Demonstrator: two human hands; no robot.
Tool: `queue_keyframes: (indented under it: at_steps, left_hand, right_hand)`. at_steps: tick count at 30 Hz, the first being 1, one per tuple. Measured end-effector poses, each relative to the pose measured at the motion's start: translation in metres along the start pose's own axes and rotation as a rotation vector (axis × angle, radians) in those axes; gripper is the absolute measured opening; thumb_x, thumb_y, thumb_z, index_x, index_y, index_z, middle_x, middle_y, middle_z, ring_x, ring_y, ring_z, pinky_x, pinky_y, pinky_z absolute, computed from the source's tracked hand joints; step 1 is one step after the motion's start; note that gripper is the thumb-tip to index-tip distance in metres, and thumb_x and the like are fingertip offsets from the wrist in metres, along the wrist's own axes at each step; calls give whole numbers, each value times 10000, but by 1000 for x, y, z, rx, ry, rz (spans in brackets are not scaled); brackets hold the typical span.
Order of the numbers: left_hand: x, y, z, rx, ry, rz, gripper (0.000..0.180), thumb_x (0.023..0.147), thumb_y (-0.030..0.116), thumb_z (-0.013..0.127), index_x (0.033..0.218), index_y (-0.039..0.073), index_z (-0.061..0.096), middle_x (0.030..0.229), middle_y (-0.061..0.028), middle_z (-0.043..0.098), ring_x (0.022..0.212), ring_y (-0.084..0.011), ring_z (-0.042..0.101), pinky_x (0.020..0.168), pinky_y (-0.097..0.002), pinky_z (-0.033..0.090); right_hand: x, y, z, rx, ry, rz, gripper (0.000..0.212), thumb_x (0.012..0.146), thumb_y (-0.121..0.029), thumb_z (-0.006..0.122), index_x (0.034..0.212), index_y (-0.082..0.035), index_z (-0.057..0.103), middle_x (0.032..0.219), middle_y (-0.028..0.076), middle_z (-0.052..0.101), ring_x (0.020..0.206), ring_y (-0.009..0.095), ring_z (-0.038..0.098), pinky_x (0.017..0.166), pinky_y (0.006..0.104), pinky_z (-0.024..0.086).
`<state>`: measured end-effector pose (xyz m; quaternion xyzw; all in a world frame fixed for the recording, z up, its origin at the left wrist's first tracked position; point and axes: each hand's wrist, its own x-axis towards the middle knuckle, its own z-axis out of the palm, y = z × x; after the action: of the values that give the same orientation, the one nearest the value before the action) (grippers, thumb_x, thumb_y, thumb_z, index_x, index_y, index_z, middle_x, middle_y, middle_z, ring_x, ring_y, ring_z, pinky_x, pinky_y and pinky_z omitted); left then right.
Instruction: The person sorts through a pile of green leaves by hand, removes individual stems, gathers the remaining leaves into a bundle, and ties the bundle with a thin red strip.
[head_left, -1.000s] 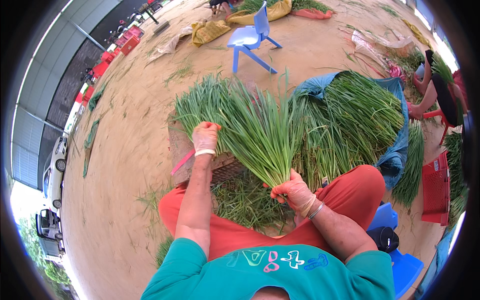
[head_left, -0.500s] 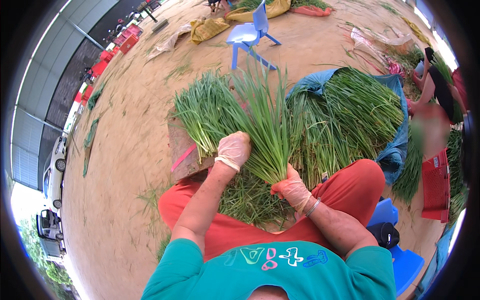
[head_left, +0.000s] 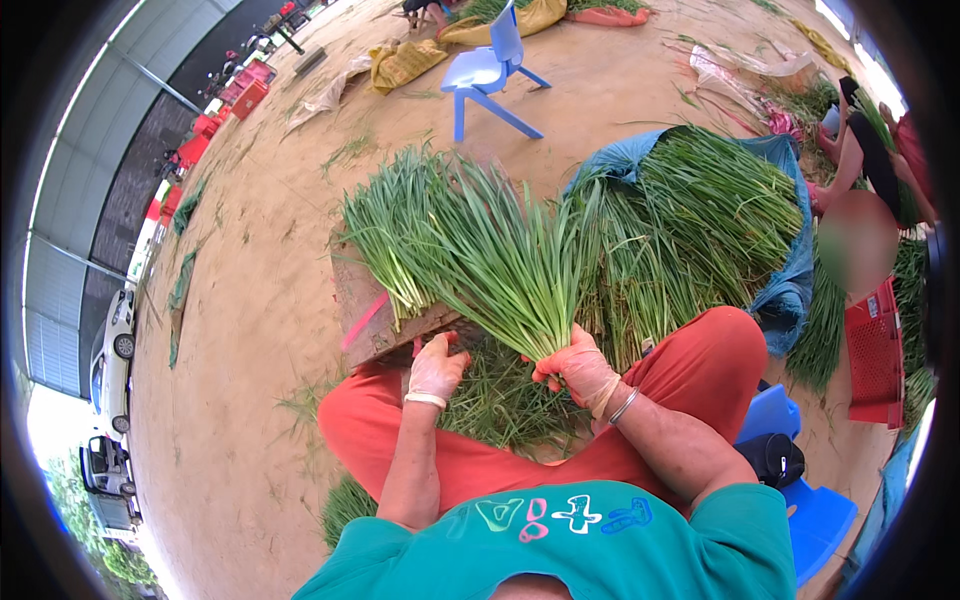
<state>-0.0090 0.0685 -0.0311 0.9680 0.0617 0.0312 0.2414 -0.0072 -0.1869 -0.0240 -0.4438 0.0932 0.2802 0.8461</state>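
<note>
My right hand (head_left: 580, 372), in a thin clear glove, is closed round the pale stem ends of a bunch of garlic chives (head_left: 515, 275). Its green leaves fan up and to the left. My left hand (head_left: 438, 370), also gloved, is off the bunch with its fingers loosely curled and apart, by the near edge of a low board (head_left: 372, 335). I see nothing held in it. On the board lies a pile of chives (head_left: 405, 285) with the white ends toward me; a pink strip (head_left: 365, 320) shows beside them.
At my right, a blue sheet (head_left: 790, 265) holds a large heap of chives (head_left: 700, 215). Loose trimmings (head_left: 505, 400) lie between my legs. Ahead stands a blue plastic chair (head_left: 490, 75). A red crate (head_left: 873, 355) and another person (head_left: 880, 160) are at far right.
My left hand has let go of the chives and drawn down and left, to the board's near edge. The bunch now leans further left, its leaves spread over the pile. My right hand keeps its grip.
</note>
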Motion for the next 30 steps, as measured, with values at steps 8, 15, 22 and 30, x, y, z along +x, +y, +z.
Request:
queue_keyframes:
  at_steps: [8, 15, 22, 30]
  left_hand:
    - [-9, 101, 14, -126, 131, 681, 212, 726, 33, 728, 928, 55, 669, 733, -90, 585, 683, -283, 601, 616, -381, 498]
    - [17, 48, 18, -916, -195, -48, 137, 931, 159, 637, 892, 27, 631, 733, -14, 629, 582, -99, 550, 522, -257, 431]
    - [-26, -17, 23, -818, -568, -412, 306, 949, 252, 609, 1171, 40, 612, 1045, -64, 692, 923, -249, 670, 772, -394, 540]
    - [-7, 56, 30, -1620, -641, -331, 416, 932, 310, 661, 1228, 29, 576, 1151, -85, 650, 1001, -222, 647, 837, -370, 544]
  right_hand:
    - [-2, 3, 9, -222, 16, -71, 564, 681, 72, 714, 1182, -32, 475, 876, 85, 652, 592, 160, 627, 419, 256, 449]
    - [-4, -8, -1, -94, 5, -7, 581, 694, 97, 698, 1213, -18, 464, 916, 119, 671, 612, 167, 641, 422, 256, 461]
    - [-8, -12, 4, 291, -227, 90, 371, 836, 73, 586, 1196, 0, 537, 1031, 163, 680, 724, 175, 657, 494, 246, 477]
    - [-7, 2, 2, 183, -235, 270, 374, 871, -14, 666, 1219, -56, 536, 984, 125, 675, 687, 165, 620, 491, 277, 485]
